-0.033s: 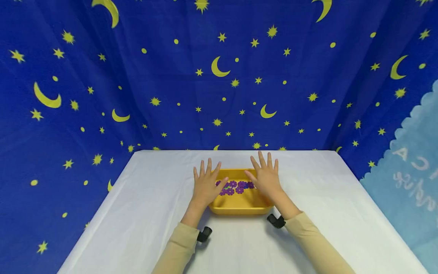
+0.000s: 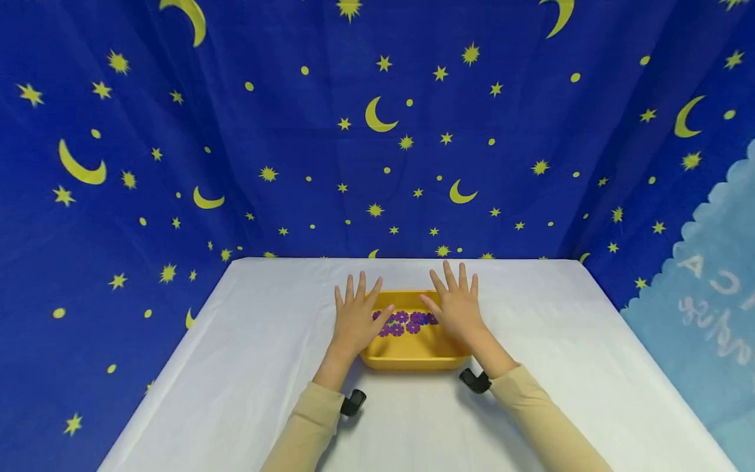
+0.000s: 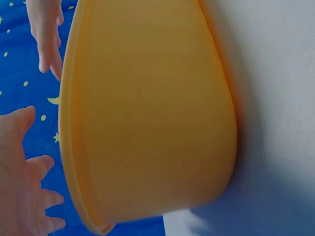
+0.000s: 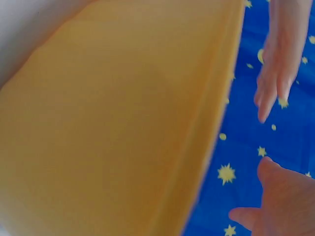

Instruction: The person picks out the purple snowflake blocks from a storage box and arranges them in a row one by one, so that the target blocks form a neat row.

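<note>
A yellow plastic tray [image 2: 415,362] sits on the white tabletop in the head view, with several purple flower-shaped pieces [image 2: 397,330] grouped toward its far side. A blue piece [image 2: 424,320] shows among them. My left hand [image 2: 352,322] is spread over the tray's left side, and my right hand [image 2: 461,313] over its right side; both have straight fingers and hold nothing. In the left wrist view, the tray's outer wall [image 3: 152,113] stands beside the left hand [image 3: 22,182]. The right wrist view has the tray wall [image 4: 113,113] left of the right hand [image 4: 288,201].
A white cloth covers the table [image 2: 236,367]. Blue curtains [image 2: 318,144] with yellow moons and stars rise behind and at the sides. At the right hangs a light blue lettered cloth [image 2: 696,328]. Black camera mounts [image 2: 354,402] are worn at the wrists.
</note>
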`<state>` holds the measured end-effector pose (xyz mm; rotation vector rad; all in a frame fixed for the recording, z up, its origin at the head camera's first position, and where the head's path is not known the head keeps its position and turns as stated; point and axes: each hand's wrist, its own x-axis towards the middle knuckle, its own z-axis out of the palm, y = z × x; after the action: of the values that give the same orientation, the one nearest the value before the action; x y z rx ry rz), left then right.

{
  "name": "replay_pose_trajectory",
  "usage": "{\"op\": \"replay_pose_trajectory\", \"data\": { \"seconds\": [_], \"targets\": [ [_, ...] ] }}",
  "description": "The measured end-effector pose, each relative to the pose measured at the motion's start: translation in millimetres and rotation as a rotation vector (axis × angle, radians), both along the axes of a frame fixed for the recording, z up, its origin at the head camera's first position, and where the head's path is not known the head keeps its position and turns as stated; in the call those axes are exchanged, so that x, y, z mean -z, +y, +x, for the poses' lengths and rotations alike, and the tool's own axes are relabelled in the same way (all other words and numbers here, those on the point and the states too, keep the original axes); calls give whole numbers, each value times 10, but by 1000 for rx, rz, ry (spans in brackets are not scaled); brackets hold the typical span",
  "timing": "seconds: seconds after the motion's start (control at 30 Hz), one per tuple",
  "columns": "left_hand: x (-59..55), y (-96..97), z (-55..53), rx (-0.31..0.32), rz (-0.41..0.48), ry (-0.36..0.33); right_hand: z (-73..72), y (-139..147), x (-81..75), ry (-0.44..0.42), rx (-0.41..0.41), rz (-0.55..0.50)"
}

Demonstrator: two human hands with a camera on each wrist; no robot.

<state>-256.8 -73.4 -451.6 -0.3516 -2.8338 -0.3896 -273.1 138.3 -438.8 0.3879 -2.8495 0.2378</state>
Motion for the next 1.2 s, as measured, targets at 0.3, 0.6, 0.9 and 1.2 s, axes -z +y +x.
{"op": "replay_pose_trajectory", "data": {
  "seconds": [0.3,0.6,0.9,1.2],
  "targets": [
    [29,37,-30,26,-43,-39,41,14,4,-64,16,-54],
    [236,-219,-239,26,541,-213,2,32,159,-39,-68,-299],
    [549,-309,-412,-16,1246,-470,-160,-80,242,-111,-150,-592],
    [700,-282,-403,72,1509,-513,-285,-83,388,-275,-119,-776]
  ]
}}
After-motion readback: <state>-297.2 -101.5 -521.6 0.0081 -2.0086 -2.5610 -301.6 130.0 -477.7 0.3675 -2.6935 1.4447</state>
